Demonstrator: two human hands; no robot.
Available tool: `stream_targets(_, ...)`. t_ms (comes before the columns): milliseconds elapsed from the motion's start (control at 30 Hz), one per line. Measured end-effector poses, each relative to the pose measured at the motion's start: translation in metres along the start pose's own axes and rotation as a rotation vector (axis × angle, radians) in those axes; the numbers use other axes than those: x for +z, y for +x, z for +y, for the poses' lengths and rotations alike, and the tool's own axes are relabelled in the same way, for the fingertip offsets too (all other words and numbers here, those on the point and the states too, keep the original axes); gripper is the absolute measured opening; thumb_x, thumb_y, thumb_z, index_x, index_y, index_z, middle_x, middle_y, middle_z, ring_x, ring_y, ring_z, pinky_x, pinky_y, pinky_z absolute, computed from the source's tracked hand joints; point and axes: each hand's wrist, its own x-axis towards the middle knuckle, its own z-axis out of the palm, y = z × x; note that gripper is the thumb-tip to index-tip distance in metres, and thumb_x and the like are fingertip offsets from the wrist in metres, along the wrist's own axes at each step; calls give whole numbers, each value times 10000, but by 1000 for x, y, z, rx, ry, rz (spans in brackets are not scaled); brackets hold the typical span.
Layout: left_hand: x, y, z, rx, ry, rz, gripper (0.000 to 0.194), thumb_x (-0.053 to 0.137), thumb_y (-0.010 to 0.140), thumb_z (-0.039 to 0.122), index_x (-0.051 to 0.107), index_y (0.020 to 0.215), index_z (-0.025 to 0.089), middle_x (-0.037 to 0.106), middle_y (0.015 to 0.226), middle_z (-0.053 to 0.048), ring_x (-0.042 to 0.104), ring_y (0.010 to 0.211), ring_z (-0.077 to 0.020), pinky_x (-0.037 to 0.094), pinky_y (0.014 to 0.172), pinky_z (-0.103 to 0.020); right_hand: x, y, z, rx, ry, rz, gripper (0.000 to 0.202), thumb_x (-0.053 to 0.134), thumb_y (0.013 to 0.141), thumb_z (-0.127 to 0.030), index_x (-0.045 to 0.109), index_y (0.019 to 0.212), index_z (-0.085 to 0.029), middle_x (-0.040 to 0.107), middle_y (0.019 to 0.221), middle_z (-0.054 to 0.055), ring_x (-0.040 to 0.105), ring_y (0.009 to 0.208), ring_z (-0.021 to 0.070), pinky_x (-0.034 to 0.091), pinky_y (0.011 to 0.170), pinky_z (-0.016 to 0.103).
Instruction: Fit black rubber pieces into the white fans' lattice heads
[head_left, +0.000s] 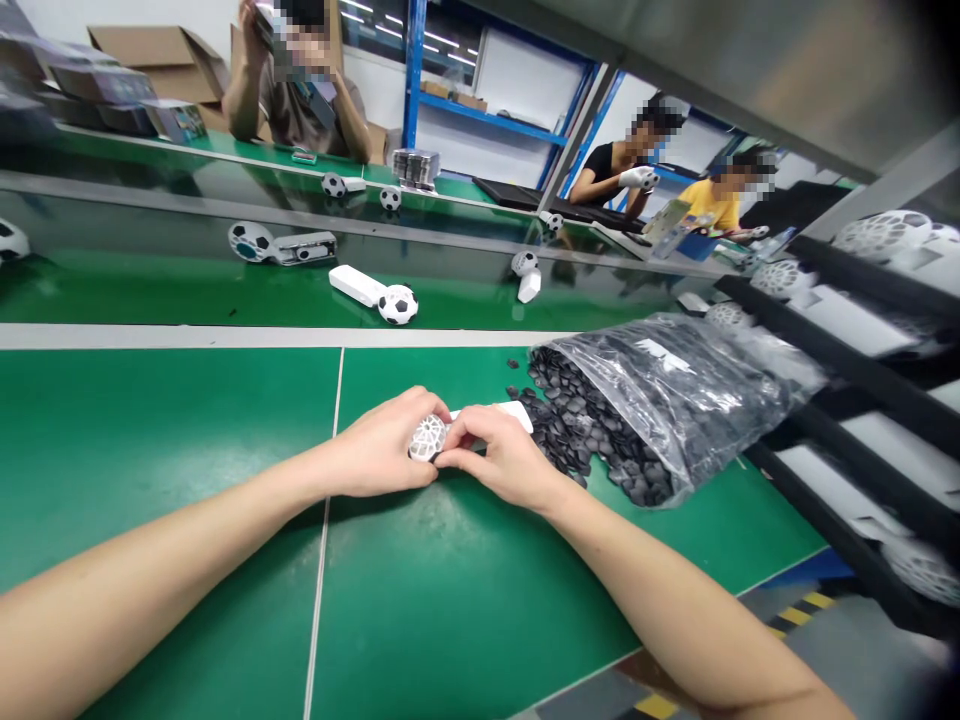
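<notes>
A white part with a round lattice head [428, 438] and a white handle [516, 414] is held low over the green table [420, 600]. My left hand [386, 445] wraps round the left side of the lattice head. At its right edge, my right hand [499, 455] pinches with thumb and forefinger; whatever is between those fingertips is too small to make out. Right of my right hand, small black pieces [566, 425] spill from a clear plastic bag [697, 380] lying on its side.
Beyond the table edge, white parts with football-patterned heads [397, 304] lie on a green conveyor [150, 295]. Black racks [862, 375] with white lattice parts stand at the right. Several people sit across the line, one in a yellow shirt [712, 205].
</notes>
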Motion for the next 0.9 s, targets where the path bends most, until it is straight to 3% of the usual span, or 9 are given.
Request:
stream_targets(233,3,-6,6,-13,-30,57,396,632,561,231,534,944,209,525,940,-36,524,840,-214,448,706,-316,-5,-1,2,-8,11,5,141,575,797,-333,554,733,-210,587,725,-1,536,713,153,395,658,272)
stream_targets(333,-14,-12,-4,-86,-62,150,465,675,522,205,532,964,217,536,957,-26,530,858,-204,457,710,-300,-16,-2,17,5,-48,220,145,479,843,-360,542,831,-230,582,879,37,549,832,176,433,716,288)
stream_targets(400,-37,-18,-20,-214,-38,311,474,680,539,231,522,985,225,549,960,-16,545,830,-189,462,689,-290,-25,-2,30,21,-188,348,185,489,818,-413,542,865,-243,578,946,51,550,884,205,444,748,319)
stream_targets(467,-67,-23,-45,-364,26,499,475,652,589,273,487,1032,227,553,969,-14,557,807,-178,463,672,-285,-33,-5,43,75,-350,394,250,482,794,-461,544,901,-245,574,1009,67,553,913,241,462,740,358)
stream_targets(633,-141,-27,-128,-607,240,782,419,522,712,342,411,1073,161,457,1128,-108,486,1017,-246,407,819,-352,-41,-16,69,228,-708,272,285,522,731,-408,592,927,-213,606,1008,106,583,875,303,489,690,428)
stream_targets(767,-172,-29,-174,-749,381,813,450,484,739,362,430,1071,64,507,1042,-186,520,955,-312,413,769,-409,-36,-20,79,320,-775,116,240,546,728,-311,626,941,-231,644,878,82,621,736,263,503,605,381)
stream_targets(900,-187,-8,-188,-728,586,765,537,538,718,362,428,1142,53,463,1166,-227,393,1119,-390,336,885,-488,-31,-19,79,341,-831,45,208,536,735,-184,643,900,-254,635,865,59,626,726,233,492,570,332)
